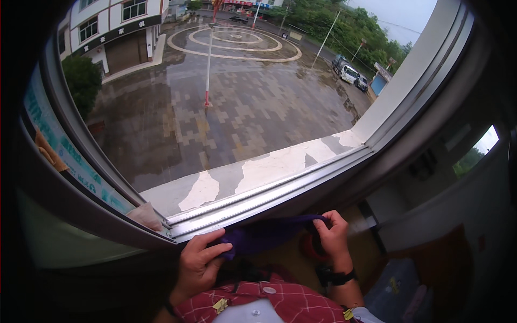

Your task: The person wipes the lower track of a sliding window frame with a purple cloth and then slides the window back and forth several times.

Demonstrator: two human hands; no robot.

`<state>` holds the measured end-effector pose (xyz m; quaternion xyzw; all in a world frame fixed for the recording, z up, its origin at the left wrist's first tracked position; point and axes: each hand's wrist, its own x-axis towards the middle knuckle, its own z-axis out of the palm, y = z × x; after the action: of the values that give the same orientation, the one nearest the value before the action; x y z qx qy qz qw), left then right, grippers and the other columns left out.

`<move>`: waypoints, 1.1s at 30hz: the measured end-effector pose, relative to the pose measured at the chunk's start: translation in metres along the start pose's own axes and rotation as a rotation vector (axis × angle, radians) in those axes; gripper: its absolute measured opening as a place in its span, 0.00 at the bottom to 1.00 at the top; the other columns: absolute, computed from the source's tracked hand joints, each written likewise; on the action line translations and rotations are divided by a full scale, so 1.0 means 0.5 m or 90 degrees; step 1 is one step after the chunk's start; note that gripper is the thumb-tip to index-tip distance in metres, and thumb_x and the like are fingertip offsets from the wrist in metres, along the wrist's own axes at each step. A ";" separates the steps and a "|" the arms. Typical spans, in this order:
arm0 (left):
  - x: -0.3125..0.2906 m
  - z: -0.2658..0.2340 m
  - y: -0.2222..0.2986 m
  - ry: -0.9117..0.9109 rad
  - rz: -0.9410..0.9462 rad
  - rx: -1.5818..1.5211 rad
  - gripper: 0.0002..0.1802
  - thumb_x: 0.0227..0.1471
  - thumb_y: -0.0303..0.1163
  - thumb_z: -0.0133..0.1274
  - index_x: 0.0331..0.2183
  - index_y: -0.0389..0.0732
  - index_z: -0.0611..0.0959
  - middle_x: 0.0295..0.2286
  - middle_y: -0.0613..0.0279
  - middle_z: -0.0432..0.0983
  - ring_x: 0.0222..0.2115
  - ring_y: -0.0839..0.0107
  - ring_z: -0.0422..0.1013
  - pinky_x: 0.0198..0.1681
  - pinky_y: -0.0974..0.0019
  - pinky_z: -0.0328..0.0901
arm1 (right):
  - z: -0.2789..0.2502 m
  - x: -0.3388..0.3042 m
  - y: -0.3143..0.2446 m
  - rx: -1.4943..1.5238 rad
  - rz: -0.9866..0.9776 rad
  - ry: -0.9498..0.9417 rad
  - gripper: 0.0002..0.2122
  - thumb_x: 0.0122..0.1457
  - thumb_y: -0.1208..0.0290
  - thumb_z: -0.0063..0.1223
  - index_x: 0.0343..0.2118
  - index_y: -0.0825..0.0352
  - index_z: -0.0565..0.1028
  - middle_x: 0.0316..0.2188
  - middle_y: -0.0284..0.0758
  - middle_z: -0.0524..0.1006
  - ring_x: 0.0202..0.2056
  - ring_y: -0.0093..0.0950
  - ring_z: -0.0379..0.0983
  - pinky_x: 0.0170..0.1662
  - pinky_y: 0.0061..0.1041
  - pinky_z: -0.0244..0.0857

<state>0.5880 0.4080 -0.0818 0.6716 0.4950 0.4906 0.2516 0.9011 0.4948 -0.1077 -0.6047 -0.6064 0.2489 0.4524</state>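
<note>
White characters run along the white building's [109,15] dark sign band [116,35]; teal lettering marks the window film [81,171] at left; distant signs [240,2] are too small to read.

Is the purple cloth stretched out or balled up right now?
Stretched out: the cloth spans the gap between the left hand and the right hand, though it looks bunched near the left one.

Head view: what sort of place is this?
Likely an upstairs room, by an open window: a metal window track crosses the view, and a paved square with parked vehicles lies below outside.
</note>
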 end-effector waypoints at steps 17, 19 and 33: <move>0.000 0.016 0.000 -0.062 -0.219 -0.406 0.14 0.47 0.23 0.47 0.39 0.34 0.75 0.27 0.59 0.73 0.28 0.76 0.68 0.36 0.74 0.62 | -0.015 -0.008 -0.199 0.030 -0.212 -0.275 0.11 0.41 0.73 0.68 0.18 0.68 0.73 0.12 0.32 0.68 0.13 0.20 0.62 0.17 0.18 0.54; 0.006 0.025 -0.006 -0.100 -0.221 -0.396 0.23 0.44 0.24 0.51 0.46 0.34 0.73 0.26 0.61 0.73 0.28 0.79 0.67 0.34 0.76 0.61 | -0.001 -0.011 -0.222 0.098 -0.259 -0.330 0.11 0.42 0.72 0.68 0.18 0.68 0.73 0.13 0.32 0.69 0.13 0.19 0.63 0.17 0.18 0.54; 0.027 0.060 0.004 -0.201 -0.164 -0.364 0.10 0.55 0.30 0.50 0.35 0.33 0.79 0.26 0.62 0.76 0.28 0.79 0.70 0.31 0.73 0.65 | 0.117 -0.010 -0.181 0.301 -0.346 -0.400 0.10 0.47 0.76 0.61 0.35 0.66 0.77 0.32 0.35 0.72 0.35 0.28 0.70 0.38 0.23 0.64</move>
<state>0.6166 0.4238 -0.0865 0.5733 0.3732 0.4637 0.5630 0.8045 0.4911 -0.0597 -0.2000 -0.7766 0.4236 0.4212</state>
